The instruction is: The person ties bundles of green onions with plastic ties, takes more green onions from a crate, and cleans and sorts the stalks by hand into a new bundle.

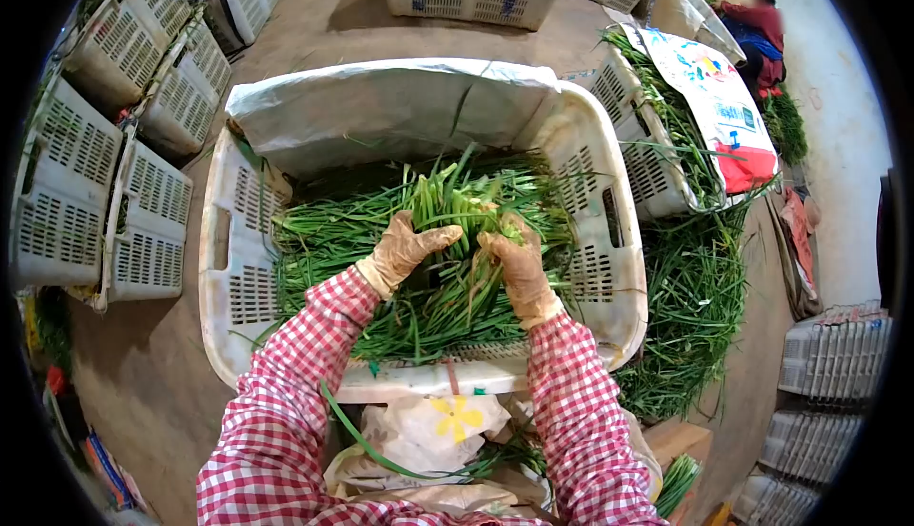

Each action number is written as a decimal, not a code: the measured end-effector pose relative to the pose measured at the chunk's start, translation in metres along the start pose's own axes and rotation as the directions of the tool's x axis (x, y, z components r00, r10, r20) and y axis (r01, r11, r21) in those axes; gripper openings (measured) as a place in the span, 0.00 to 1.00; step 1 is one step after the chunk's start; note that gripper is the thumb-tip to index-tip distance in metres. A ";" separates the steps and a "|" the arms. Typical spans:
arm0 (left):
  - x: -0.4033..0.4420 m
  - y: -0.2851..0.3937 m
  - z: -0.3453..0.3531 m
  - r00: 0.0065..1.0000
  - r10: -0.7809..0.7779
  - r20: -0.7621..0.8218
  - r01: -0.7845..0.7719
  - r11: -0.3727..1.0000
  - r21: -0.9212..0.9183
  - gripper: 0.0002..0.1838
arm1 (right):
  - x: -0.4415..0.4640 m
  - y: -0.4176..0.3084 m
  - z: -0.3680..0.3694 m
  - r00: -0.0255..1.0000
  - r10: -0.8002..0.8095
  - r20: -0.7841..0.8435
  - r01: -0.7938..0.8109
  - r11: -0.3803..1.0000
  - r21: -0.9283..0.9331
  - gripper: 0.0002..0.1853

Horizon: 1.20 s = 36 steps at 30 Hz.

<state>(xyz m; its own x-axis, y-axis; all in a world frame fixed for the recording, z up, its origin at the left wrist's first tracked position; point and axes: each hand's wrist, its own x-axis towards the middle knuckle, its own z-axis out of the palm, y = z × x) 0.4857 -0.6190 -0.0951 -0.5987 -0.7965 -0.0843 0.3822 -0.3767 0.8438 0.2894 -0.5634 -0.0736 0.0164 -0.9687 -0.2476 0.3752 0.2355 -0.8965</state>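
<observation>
While the beige-gloved left hand (407,247) and right hand (519,264) curl, partly closed, around a pale-stemmed bunch of long green leaves (449,210) over a white slatted plastic crate (630,269), its blades (464,285) look light, limp and easily bruised; the firmer stem ends (438,186) seem the best hold.

A brown floor (307,29) meets a pale wall (843,183) (brightly lit) at right, while white crates (149,218) line the left.

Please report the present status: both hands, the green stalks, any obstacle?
Tan-gloved left hand and right hand holding bunch of long green stalks. Loose green stalks below, in white slotted plastic crate. Nothing visible blocking.
</observation>
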 end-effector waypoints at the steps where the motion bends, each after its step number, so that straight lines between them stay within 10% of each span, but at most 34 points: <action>1: -0.005 0.026 0.027 0.988 0.150 -0.035 -0.127 0.922 0.366 0.27 | -0.006 -0.008 0.000 1.000 -0.007 0.000 0.007 1.000 -0.006 0.27; 4: -0.019 0.064 0.063 0.975 0.213 0.063 -0.222 0.925 0.309 0.19 | -0.033 -0.038 0.014 0.939 -0.342 0.050 0.341 0.940 0.017 0.17; 15: -0.005 0.009 0.082 0.965 0.206 -0.160 -0.168 0.961 0.222 0.17 | -0.053 -0.050 0.013 0.946 -0.292 -0.140 0.291 0.956 -0.028 0.24; 16: -0.006 -0.001 0.082 0.968 0.220 -0.120 -0.191 0.958 0.214 0.17 | -0.042 -0.037 0.006 0.857 -0.510 -0.070 0.500 0.857 -0.123 0.28; 20: 0.001 -0.002 0.078 0.991 0.131 0.027 -0.133 0.975 0.178 0.13 | -0.034 -0.045 -0.003 0.900 -0.419 0.118 0.433 0.836 -0.337 0.33; 23: 0.003 0.003 0.089 0.987 0.126 -0.096 -0.094 0.953 0.290 0.12 | -0.030 -0.040 -0.003 0.969 -0.223 -0.108 0.205 0.966 -0.159 0.23; 31: 0.009 0.009 0.089 0.850 0.413 -0.328 -0.364 0.909 0.201 0.15 | -0.049 -0.048 -0.026 0.886 -0.255 -0.388 0.281 0.960 0.011 0.16; 36: 0.010 0.018 0.090 0.774 0.573 -0.271 -0.355 0.746 0.563 0.17 | -0.069 -0.065 -0.038 0.789 -0.371 -0.490 0.418 0.908 -0.016 0.18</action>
<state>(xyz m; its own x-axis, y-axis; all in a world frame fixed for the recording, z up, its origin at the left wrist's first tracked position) 0.4229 -0.5915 -0.0327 -0.0538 -0.9601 0.2744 0.1021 0.2681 0.9580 0.2284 -0.5089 -0.0124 -0.5804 -0.8132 -0.0422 0.3328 -0.1895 -0.9238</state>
